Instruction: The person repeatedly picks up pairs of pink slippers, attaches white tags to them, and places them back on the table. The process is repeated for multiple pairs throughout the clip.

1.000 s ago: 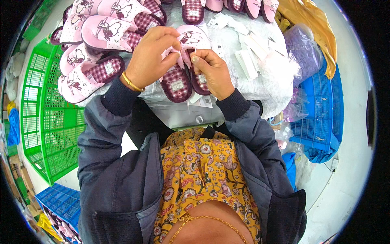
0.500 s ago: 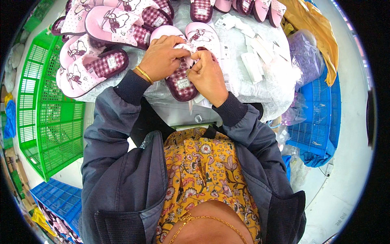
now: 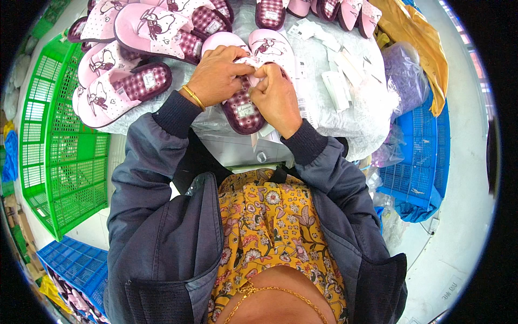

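Note:
A pair of pink slippers with plaid insoles lies in front of me, toes pointing away: a left slipper (image 3: 244, 112) and a right slipper (image 3: 272, 47). My left hand (image 3: 221, 75) is closed, its fingertips pinching the pale upper edge of the left slipper near the gap between the two. Close against it, my right hand (image 3: 276, 97) is closed in a pinch, its knuckles over the insoles. Whatever is between the right fingertips is too small and hidden to make out.
More pink slippers (image 3: 154, 29) are piled at the left on the plastic-wrapped surface (image 3: 367, 121). White paper tags (image 3: 335, 89) lie scattered to the right. Green crates (image 3: 75, 146) stand at left, a blue crate (image 3: 415, 156) at right, beside a purple plastic bag (image 3: 404, 75).
Both hands stay pinched at the same spot, with only slight finger movement. The whole view has shifted a little; the slippers lie as before.

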The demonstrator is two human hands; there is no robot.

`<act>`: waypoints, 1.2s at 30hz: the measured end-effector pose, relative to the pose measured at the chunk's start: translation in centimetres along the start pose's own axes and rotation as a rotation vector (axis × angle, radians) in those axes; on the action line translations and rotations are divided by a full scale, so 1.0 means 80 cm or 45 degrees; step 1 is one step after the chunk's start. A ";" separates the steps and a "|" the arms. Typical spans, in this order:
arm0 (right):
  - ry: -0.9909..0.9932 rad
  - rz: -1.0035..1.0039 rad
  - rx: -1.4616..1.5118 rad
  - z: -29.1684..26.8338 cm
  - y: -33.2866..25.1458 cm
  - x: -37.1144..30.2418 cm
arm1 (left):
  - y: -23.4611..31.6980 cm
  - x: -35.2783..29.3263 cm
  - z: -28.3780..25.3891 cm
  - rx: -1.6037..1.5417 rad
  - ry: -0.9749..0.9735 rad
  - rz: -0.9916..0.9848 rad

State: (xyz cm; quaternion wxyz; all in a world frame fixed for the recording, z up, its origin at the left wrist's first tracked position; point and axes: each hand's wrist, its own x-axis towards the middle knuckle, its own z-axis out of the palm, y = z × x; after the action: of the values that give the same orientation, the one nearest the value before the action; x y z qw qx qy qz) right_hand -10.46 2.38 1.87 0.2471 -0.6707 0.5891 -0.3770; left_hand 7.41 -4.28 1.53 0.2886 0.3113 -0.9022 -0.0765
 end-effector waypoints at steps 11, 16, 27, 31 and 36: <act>0.088 -0.056 -0.118 0.009 -0.005 0.002 | -0.013 0.017 0.009 -0.055 -0.082 0.041; 0.076 -0.075 -0.034 0.007 0.003 0.002 | -0.008 0.031 0.004 0.182 -0.287 0.116; 0.040 -0.491 -0.201 -0.055 0.005 -0.073 | -0.025 0.032 -0.004 0.264 0.179 0.390; -0.010 -0.510 -0.419 -0.054 0.004 -0.102 | -0.014 0.027 -0.008 -0.121 0.147 -0.022; 0.174 -0.535 -0.481 -0.036 0.008 -0.112 | -0.012 0.024 -0.004 -0.172 0.183 -0.078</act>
State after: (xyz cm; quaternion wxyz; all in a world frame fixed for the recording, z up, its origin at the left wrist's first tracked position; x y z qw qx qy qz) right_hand -13.32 11.36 1.17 -0.0060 -0.7851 0.5124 -0.3479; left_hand 6.89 -6.20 2.41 0.3704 0.3233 -0.8620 -0.1233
